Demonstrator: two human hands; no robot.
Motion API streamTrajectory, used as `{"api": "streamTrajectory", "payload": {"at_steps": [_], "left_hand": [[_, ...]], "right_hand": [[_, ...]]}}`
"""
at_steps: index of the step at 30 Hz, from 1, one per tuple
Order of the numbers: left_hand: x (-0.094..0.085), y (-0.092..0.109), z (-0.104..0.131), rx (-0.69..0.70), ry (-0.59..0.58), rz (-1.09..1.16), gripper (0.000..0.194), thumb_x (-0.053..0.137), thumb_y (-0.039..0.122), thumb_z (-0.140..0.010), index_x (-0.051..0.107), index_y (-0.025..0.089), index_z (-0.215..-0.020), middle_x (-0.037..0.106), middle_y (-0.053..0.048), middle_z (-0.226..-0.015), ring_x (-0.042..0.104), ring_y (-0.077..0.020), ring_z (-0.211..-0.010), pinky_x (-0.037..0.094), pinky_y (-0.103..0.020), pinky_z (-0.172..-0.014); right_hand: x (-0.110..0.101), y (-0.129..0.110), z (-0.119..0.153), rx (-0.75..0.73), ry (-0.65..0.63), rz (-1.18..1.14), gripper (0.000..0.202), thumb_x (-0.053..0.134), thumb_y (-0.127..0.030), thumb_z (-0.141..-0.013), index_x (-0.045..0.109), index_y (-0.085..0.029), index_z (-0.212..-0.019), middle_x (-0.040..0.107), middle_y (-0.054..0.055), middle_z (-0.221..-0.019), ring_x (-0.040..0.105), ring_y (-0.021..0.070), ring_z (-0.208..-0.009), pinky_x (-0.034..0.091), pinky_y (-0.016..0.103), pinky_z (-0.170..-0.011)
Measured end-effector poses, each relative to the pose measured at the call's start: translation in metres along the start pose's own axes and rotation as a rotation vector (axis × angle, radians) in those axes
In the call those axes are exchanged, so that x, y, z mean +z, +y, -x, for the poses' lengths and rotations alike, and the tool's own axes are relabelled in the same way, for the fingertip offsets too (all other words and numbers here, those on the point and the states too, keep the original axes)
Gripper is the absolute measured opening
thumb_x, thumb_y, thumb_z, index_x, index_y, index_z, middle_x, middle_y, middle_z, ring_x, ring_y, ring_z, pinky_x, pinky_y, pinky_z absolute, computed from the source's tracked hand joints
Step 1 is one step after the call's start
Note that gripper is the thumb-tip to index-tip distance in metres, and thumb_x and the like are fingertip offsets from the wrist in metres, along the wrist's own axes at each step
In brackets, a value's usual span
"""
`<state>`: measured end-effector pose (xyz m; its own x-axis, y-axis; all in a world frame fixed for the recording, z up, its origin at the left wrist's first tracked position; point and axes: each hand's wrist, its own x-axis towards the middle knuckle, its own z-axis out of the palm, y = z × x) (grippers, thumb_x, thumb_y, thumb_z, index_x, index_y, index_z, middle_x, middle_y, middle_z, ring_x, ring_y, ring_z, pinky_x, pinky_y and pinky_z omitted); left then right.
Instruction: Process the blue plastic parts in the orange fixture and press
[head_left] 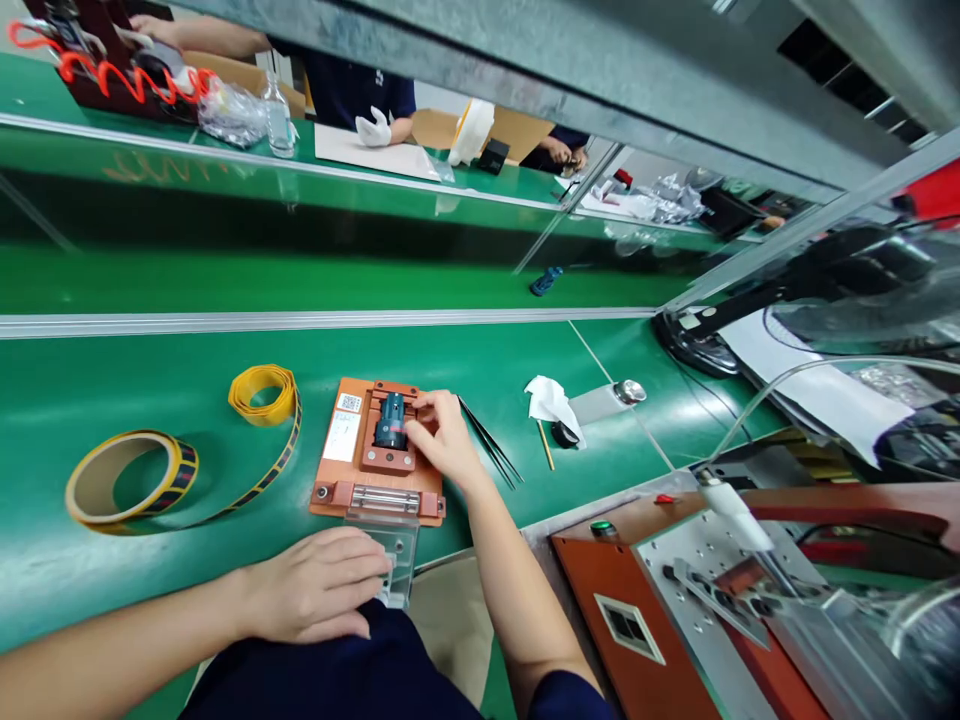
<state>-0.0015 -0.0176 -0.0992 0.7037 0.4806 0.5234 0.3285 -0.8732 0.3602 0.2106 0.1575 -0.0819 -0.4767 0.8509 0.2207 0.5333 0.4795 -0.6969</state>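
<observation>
A dark teal cylindrical part [391, 420] lies in the recess of a reddish-brown fixture [341, 470] on the green bench. My right hand [446, 435] reaches in from the right, thumb and index finger closed against the part's right side; the exact contact is partly hidden. A hinged clear plastic lid [403, 555] is swung back over the bench's near edge. My left hand [322, 585] rests palm down with fingers stretched, its fingertips at the lid's left side. Black tweezers [491, 445] lie just right of my right hand.
Left of the fixture are a tape roll [79, 490] and a yellow coil [262, 395], joined by a label strip. Rightward lie a white tissue [551, 400], a brush-like stick [546, 447] and a bottle [600, 403]. A machine [630, 600] stands near right. Co-workers sit beyond the partition.
</observation>
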Motion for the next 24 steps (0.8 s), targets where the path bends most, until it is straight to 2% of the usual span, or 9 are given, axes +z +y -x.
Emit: {"api": "streamTrajectory", "payload": {"at_steps": [4,6,8,10,13,15,19,22,24], "left_hand": [[-0.008,-0.008,-0.011,-0.013,0.195,-0.015,0.037,0.068,0.017,-0.09,0.066,0.014,-0.127,0.076,-0.015,-0.117,0.068,-0.0264,-0.114,0.052,-0.043,-0.106],[-0.018,-0.019,-0.031,-0.163,0.361,-0.038,0.04,0.066,0.012,-0.089,0.067,0.023,-0.128,0.075,-0.011,-0.117,0.068,-0.0253,-0.112,0.052,-0.045,-0.105],[-0.033,-0.034,-0.057,-0.431,0.545,-0.008,0.037,0.066,0.016,-0.09,0.07,0.029,-0.125,0.073,-0.008,-0.123,0.065,-0.0255,-0.118,0.049,-0.046,-0.107],[-0.048,-0.05,-0.083,-0.706,0.67,0.214,0.037,0.069,0.028,-0.09,0.069,0.029,-0.127,0.067,-0.009,-0.134,0.061,-0.0272,-0.125,0.047,-0.046,-0.11],[-0.063,-0.066,-0.112,-0.9,0.648,0.843,0.05,0.077,0.043,-0.084,0.07,0.021,-0.128,0.071,-0.013,-0.126,0.068,-0.0277,-0.113,0.055,-0.04,-0.098],[-0.065,-0.068,-0.124,-0.913,0.638,1.108,0.051,0.083,0.044,-0.078,0.073,0.018,-0.12,0.076,-0.013,-0.114,0.072,-0.0243,-0.101,0.057,-0.034,-0.089],[-0.06,-0.058,-0.137,-0.851,0.721,1.213,0.043,0.087,0.037,-0.076,0.076,0.018,-0.112,0.077,-0.011,-0.112,0.072,-0.0187,-0.095,0.057,-0.026,-0.086],[-0.057,-0.051,-0.14,-0.798,0.711,1.199,0.04,0.087,0.035,-0.076,0.077,0.02,-0.111,0.076,-0.01,-0.116,0.072,-0.0191,-0.1,0.057,-0.026,-0.088],[-0.056,-0.049,-0.141,-0.783,0.707,1.196,0.039,0.088,0.035,-0.075,0.078,0.02,-0.11,0.076,-0.01,-0.117,0.072,-0.0199,-0.102,0.057,-0.026,-0.089]], "right_hand": [[0.001,-0.024,0.003,0.042,-0.085,0.251,0.045,0.081,-0.056,-0.076,0.058,-0.019,-0.09,0.061,0.009,-0.1,0.057,0.0291,-0.099,0.051,0.044,-0.087],[-0.002,-0.036,0.005,0.05,-0.051,0.273,0.042,0.08,-0.052,-0.077,0.057,-0.019,-0.09,0.063,0.01,-0.099,0.06,0.0288,-0.097,0.052,0.043,-0.086],[-0.008,-0.048,0.01,0.036,0.017,0.226,0.041,0.079,-0.046,-0.079,0.058,-0.018,-0.1,0.066,0.011,-0.102,0.063,0.0287,-0.098,0.053,0.042,-0.086],[-0.017,-0.059,0.017,-0.016,0.072,0.15,0.044,0.077,-0.042,-0.081,0.057,-0.018,-0.113,0.069,0.011,-0.109,0.066,0.0282,-0.101,0.053,0.042,-0.09],[-0.03,-0.073,0.031,-0.102,0.142,0.029,0.044,0.076,-0.04,-0.083,0.058,-0.021,-0.118,0.07,0.01,-0.114,0.066,0.0269,-0.105,0.052,0.041,-0.094],[-0.036,-0.078,0.04,-0.085,0.208,-0.083,0.044,0.076,-0.041,-0.082,0.059,-0.021,-0.118,0.069,0.01,-0.115,0.066,0.0255,-0.105,0.052,0.04,-0.094],[-0.035,-0.079,0.05,0.096,0.191,-0.417,0.034,0.068,-0.046,-0.088,0.058,-0.022,-0.11,0.068,0.004,-0.097,0.064,0.0176,-0.08,0.053,0.032,-0.074],[-0.026,-0.08,0.051,0.251,0.112,-0.779,0.031,0.066,-0.049,-0.088,0.052,-0.023,-0.096,0.057,-0.005,-0.073,0.044,0.0087,-0.051,0.036,0.021,-0.047],[-0.019,-0.083,0.05,0.315,0.135,-0.992,0.034,0.07,-0.047,-0.084,0.046,-0.023,-0.089,0.047,-0.008,-0.067,0.028,0.0053,-0.047,0.021,0.017,-0.041]]}}
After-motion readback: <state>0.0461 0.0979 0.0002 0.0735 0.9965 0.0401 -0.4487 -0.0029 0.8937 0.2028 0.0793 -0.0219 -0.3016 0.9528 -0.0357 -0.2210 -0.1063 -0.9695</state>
